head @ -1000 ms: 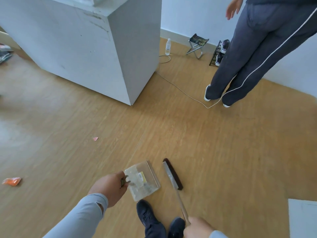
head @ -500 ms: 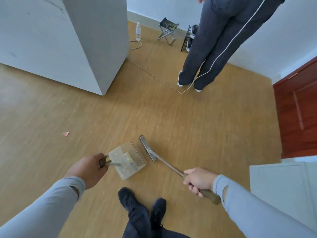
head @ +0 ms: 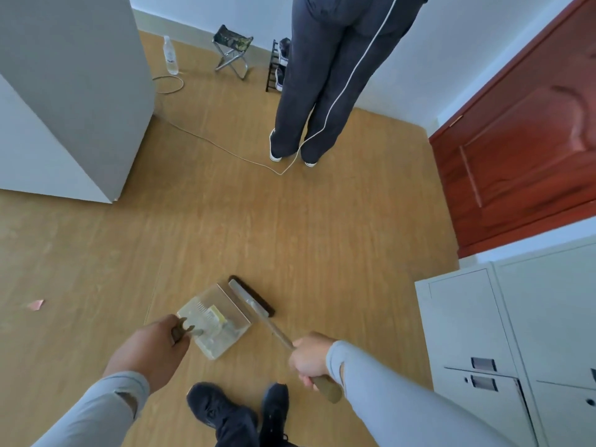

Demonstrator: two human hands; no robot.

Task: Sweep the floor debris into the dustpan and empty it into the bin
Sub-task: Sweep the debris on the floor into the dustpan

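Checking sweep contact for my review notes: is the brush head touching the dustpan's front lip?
Touching. In the head view, the brush head lies flush along the open edge of the dustpan, with no floor visible between them.

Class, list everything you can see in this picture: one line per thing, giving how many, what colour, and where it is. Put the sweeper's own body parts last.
Clear plastic dustpan: one, see-through, floor centre, debris inside.
Dark-bristled broom: one, brown handle, head against the dustpan's lip.
Pink paper scrap: one, floor far left.
White block: one, upper left.
Clear water bottle: one, by the wall.
Camouflage folding stool: one, by the wall.
White cable: one, across the floor.
Standing person: one, dark trousers, top centre.
Red wooden door: one, right.
Grey metal cabinet: one, lower right.
Black shoes: two, bottom centre.
Left hand: grips dustpan handle.
Right hand: grips broom handle.
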